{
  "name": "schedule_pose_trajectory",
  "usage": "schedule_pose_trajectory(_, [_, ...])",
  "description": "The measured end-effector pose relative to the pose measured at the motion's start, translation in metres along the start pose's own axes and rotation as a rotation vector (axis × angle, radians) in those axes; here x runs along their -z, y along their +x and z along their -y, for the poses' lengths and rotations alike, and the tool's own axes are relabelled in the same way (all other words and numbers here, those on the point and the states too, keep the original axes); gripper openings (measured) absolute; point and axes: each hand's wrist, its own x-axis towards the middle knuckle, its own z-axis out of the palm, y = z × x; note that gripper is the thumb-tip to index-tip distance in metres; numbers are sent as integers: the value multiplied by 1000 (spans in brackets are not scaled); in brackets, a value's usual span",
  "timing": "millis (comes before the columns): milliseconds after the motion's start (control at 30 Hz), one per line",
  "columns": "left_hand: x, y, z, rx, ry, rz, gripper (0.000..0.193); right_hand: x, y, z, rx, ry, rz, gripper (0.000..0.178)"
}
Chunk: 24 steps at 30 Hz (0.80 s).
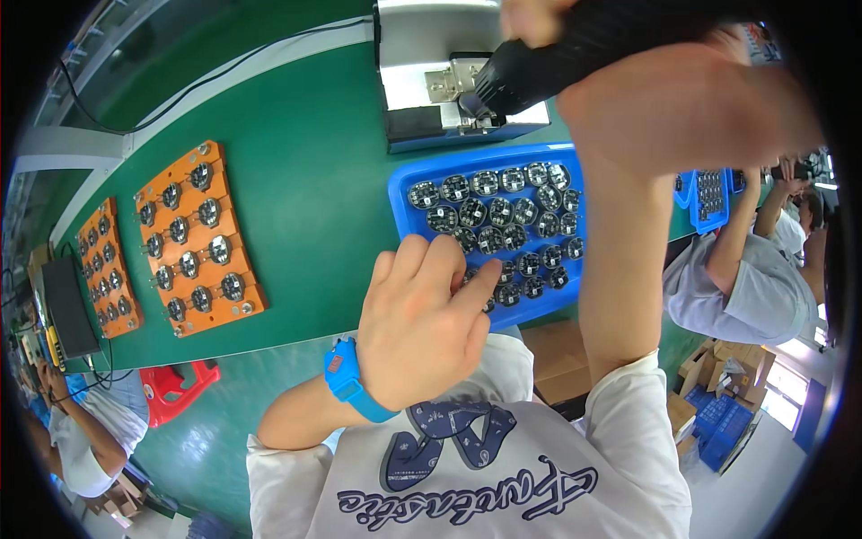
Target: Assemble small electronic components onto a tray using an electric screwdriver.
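My left hand, with a blue watch on its wrist, is over the near left part of a blue tray. Its bent fingers are apart, the index finger close above the round circuit-board parts that lie in rows there. Whether it touches one is hidden. Up at the right, my right hand is blurred and wrapped round a thick black tool, brush-like with a ridged end. That end is at a small metal fixture on a black-and-silver box-shaped device behind the tray.
Two orange trays hold similar round parts: a nearer one and one farther left. They lie on the green table. A red stool stands at the left. Co-workers sit on both sides; cardboard boxes are at the right.
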Motion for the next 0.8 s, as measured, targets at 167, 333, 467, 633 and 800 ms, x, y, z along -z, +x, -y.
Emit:
schedule_pose_trajectory(167, [3, -2, 2, 14, 37, -10, 46, -8, 4, -4, 4, -43, 10, 74])
schedule_pose_trajectory(333, [3, -5, 4, -2, 50, -27, 42, -17, -22, 20, 1, -92, 11, 77])
schedule_pose_trajectory(467, [4, -3, 7, 7, 52, -4, 48, -39, -68, 51, -63, 13, -203, 90])
schedule_pose_trajectory(633, [1, 7, 6, -38, 69, 7, 50, -49, -97, 52, -110, 72, -373, 100])
schedule_pose_trajectory(800, [-6, 12, 3, -53, 98, 4, 50, -57, -102, 34, -80, 108, -485, 101])
